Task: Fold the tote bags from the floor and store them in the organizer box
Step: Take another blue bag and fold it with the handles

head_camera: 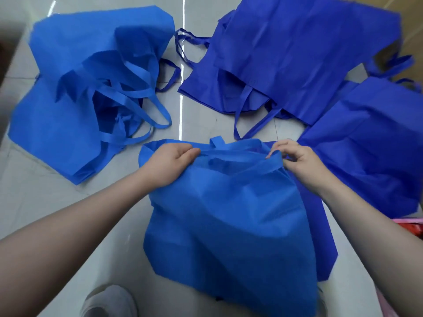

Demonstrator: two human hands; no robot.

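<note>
Lying crumpled toward the far left of the floor (27, 197): a heap of light blue tote bags (75, 106), handles tangled. Nearer, at bottom left, a white shoe (109, 300). At centre, close in, a light blue tote bag (224, 225), mouth end gripped by the left hand (174, 163), fingers curled over the fabric, and pinched by the right hand (297, 161), fingers clamped on the rim. Spread flat farther back, right of centre: dark blue tote bags (297, 53). Along the right edge, another dark blue bag (370, 145).
</note>
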